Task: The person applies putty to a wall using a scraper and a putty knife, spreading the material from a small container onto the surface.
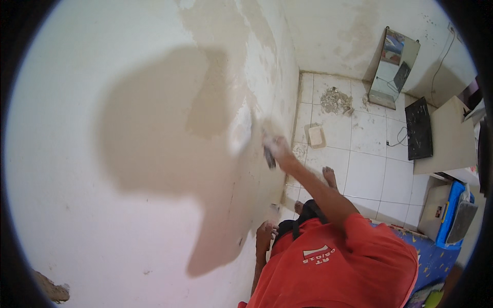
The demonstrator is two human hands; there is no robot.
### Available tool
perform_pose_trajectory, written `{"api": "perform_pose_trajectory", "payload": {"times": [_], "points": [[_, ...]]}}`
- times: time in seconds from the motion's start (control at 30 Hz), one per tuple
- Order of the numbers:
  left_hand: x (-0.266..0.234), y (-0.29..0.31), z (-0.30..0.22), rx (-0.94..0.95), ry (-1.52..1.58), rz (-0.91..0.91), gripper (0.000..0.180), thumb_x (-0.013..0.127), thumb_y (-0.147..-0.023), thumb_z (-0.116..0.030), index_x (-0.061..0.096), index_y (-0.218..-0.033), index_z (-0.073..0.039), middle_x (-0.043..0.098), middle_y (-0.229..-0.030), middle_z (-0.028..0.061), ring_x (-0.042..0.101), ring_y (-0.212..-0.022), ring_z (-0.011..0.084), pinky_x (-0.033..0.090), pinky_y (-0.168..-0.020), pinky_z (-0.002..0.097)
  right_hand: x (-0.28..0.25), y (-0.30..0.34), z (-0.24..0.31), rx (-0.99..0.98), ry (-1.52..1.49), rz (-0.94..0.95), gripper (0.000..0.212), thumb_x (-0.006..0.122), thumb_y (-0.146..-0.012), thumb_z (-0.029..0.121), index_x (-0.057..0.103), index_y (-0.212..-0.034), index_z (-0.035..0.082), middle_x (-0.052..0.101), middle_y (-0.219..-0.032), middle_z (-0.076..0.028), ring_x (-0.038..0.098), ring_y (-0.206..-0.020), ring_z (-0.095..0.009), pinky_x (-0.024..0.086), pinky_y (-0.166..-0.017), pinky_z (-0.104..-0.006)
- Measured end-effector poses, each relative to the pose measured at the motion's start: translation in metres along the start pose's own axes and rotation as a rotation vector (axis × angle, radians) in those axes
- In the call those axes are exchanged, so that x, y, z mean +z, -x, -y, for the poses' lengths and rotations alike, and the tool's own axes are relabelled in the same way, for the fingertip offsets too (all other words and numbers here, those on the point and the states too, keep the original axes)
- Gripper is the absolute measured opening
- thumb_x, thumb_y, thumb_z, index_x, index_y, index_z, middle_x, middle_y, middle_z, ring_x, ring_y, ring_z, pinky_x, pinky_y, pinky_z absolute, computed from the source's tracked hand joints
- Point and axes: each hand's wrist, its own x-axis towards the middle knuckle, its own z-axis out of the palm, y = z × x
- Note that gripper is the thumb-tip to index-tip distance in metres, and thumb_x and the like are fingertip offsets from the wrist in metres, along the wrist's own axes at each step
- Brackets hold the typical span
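My right hand (278,148) is closed round the dark handle of what looks like a putty knife (269,158), held up against the wall (169,231). Its blade is mostly hidden by the hand and blurred. Whitish dust or paste coats the fingers. Just left of them, a bright white smear (240,132) lies on the wall beside bare greyish-beige patches. Lower down, near my waist and close to the wall, my left hand (266,232) has its fingers curled. A small pale and grey piece (275,208) shows just beyond them; what it is stays unclear.
On the tiled floor (364,174) are a heap of rubble (336,100) and a shallow cream tray (316,137). A tall mirror (393,69) leans at the far wall. A black flat panel (419,128) with a cable and a blue case (452,214) stand at the right.
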Motion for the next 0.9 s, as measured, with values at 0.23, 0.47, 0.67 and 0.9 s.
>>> {"api": "perform_pose_trajectory", "payload": {"times": [0.23,0.47,0.67,0.9], "points": [[0.000,-0.001,0.002,-0.060,0.004,-0.025,0.030,0.043,-0.102,-0.022,0.061,-0.110,0.001,0.070,-0.091,0.0101,0.060,-0.065,0.0105,0.045,-0.053,0.0246,-0.005,-0.055,0.050,0.089,-0.098,0.095,0.020,0.061,-0.092,0.022,0.064,-0.089,0.002,0.057,-0.068,-0.003,0.052,-0.054,-0.009,0.039,-0.044,-0.0275],[-0.004,-0.008,-0.002,-0.007,-0.008,0.037,0.031,0.044,-0.102,-0.024,0.060,-0.111,0.001,0.069,-0.089,0.0087,0.061,-0.065,0.0107,0.045,-0.053,0.0244,-0.013,-0.028,0.013,-0.170,0.163,-0.049,0.041,0.056,-0.099,0.031,0.063,-0.125,-0.001,0.052,-0.073,0.002,0.045,-0.060,-0.006,0.039,-0.052,-0.0240],[-0.008,-0.004,-0.001,-0.061,-0.016,0.010,0.031,0.044,-0.101,-0.024,0.060,-0.110,0.001,0.070,-0.091,0.0097,0.062,-0.066,0.0112,0.046,-0.053,0.0250,0.026,-0.038,0.008,-0.207,0.351,0.027,0.042,0.053,-0.097,0.032,0.057,-0.122,-0.002,0.055,-0.070,-0.009,0.051,-0.063,-0.017,0.045,-0.062,-0.0332],[-0.013,-0.009,-0.007,-0.037,-0.031,0.031,0.031,0.044,-0.101,-0.023,0.060,-0.111,0.001,0.070,-0.091,0.0094,0.063,-0.067,0.0114,0.046,-0.054,0.0247,-0.011,0.005,0.025,-0.040,0.021,0.136,0.034,0.056,-0.097,0.036,0.064,-0.089,0.004,0.056,-0.064,-0.001,0.051,-0.049,-0.010,0.041,-0.043,-0.0279]]}}
